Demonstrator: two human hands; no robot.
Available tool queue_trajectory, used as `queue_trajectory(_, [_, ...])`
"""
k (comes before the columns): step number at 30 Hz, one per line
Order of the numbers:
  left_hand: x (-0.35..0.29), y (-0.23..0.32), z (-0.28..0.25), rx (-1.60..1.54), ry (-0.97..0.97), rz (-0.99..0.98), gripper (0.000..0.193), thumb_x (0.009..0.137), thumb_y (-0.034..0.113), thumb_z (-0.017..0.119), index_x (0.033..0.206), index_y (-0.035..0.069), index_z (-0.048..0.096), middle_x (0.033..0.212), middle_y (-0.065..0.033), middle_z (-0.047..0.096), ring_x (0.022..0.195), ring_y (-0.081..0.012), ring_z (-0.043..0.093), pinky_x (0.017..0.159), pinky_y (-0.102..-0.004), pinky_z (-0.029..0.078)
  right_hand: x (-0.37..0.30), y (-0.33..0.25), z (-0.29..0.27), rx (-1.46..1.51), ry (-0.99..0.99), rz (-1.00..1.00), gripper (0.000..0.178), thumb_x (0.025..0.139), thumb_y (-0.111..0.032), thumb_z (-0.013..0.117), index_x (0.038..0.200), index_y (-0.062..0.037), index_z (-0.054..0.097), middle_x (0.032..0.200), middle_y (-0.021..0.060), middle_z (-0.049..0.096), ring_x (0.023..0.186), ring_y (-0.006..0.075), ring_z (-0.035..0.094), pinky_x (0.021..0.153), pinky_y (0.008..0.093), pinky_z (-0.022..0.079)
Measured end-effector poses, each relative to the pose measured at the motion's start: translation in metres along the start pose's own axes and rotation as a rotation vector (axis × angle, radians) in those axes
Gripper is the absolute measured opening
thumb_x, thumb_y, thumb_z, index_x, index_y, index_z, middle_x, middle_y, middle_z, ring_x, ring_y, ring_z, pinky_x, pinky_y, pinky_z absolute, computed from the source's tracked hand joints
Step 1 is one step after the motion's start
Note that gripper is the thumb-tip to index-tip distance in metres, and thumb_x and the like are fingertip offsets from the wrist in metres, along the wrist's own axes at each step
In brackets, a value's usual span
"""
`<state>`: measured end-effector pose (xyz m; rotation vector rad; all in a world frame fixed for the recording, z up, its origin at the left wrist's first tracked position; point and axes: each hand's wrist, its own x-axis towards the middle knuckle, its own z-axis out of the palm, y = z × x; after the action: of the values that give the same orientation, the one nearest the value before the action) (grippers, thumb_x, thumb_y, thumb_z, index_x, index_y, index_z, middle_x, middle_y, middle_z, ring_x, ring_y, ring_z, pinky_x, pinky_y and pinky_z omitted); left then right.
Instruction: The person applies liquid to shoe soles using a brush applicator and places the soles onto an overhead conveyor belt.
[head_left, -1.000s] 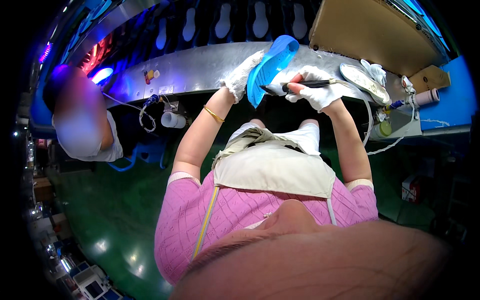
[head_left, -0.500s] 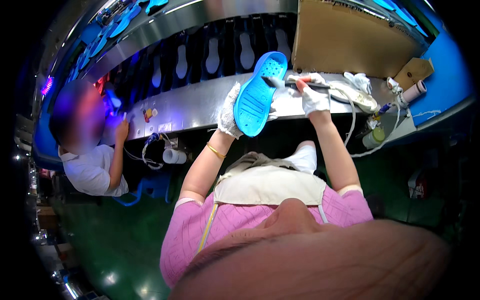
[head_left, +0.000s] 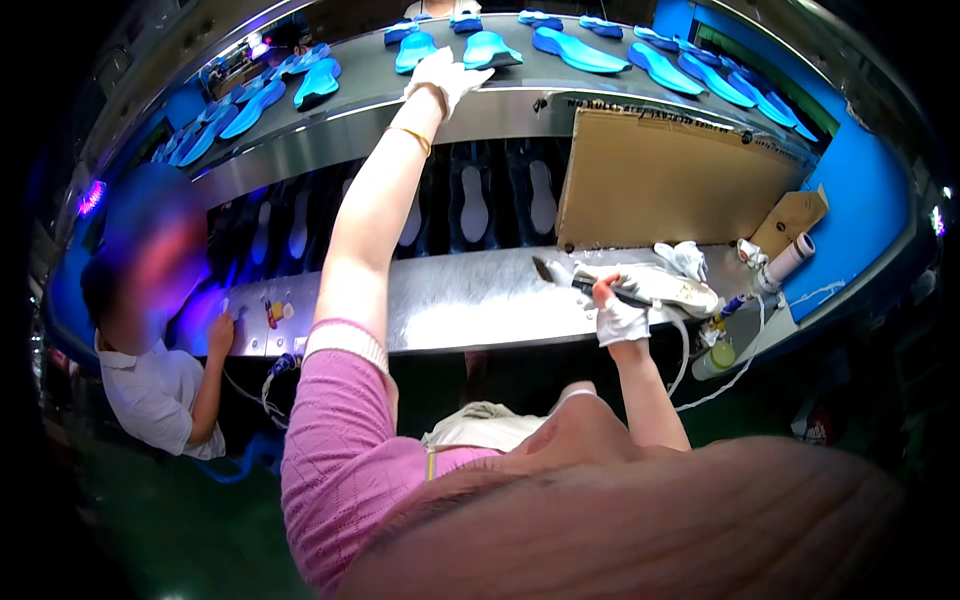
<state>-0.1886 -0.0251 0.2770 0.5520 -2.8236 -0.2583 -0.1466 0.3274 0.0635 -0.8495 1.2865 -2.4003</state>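
My left hand (head_left: 440, 80), in a white glove, reaches far out to the belt (head_left: 368, 82). Its fingers look spread, touching or close beside a blue shoe sole (head_left: 490, 49); another blue sole (head_left: 415, 52) lies just left of it. The fingertips are partly hidden among the soles. Over the metal bench, my right hand (head_left: 622, 320), also gloved with bare fingertips, is closed round a dark-handled brush (head_left: 583, 284). The bristles point left, and a pale hose runs from the handle end.
More blue soles (head_left: 580, 50) line the belt. Dark shoe lasts (head_left: 473, 200) stand below it. A cardboard sheet (head_left: 690, 180) leans behind the bench (head_left: 450, 305). White cloths (head_left: 682, 260) and a bottle (head_left: 713, 360) are at right; a co-worker (head_left: 160, 370) sits at left.
My left hand has gone from over the bench up to the belt, and the blue sole it held is no longer over the bench. My right hand keeps the brush near the bench.
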Motion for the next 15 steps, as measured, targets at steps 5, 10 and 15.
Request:
queue_trajectory(5, [0.023, -0.048, 0.022, -0.089, 0.908, 0.186, 0.043, 0.088, 0.031, 0.059, 0.127, 0.012, 0.057, 0.119, -0.0108, 0.06, 0.114, -0.029, 0.055, 0.101, -0.0378, 0.042, 0.013, 0.013, -0.004, -0.091, -0.159, 0.123, 0.027, 0.079, 0.007, 0.069, 0.094, -0.0071, 0.053, 0.108, 0.0184, 0.064, 0.076, 0.0157, 0.064, 0.07, 0.0288, 0.053])
queue_trajectory(10, [0.058, -0.101, 0.009, 0.108, 0.376, -0.087, 0.039, 0.085, 0.035, 0.061, 0.117, 0.014, 0.064, 0.117, -0.0149, 0.064, 0.108, -0.0314, 0.06, 0.096, -0.0398, 0.046, 0.022, 0.042, 0.005, -0.139, -0.131, 0.137, 0.025, 0.078, 0.006, 0.071, 0.097, -0.0044, 0.059, 0.096, 0.0127, 0.067, 0.076, 0.0144, 0.064, 0.071, 0.0267, 0.053])
queue_trajectory(15, [0.026, -0.089, 0.007, 0.459, 0.574, -0.035, 0.028, 0.086, 0.044, 0.06, 0.105, 0.026, 0.069, 0.101, -0.0086, 0.067, 0.094, -0.0282, 0.063, 0.087, -0.0421, 0.045, 0.016, 0.055, 0.005, -0.269, -0.158, 0.168, 0.023, 0.078, 0.005, 0.072, 0.097, -0.0031, 0.063, 0.091, 0.0102, 0.068, 0.077, 0.014, 0.065, 0.073, 0.0268, 0.053])
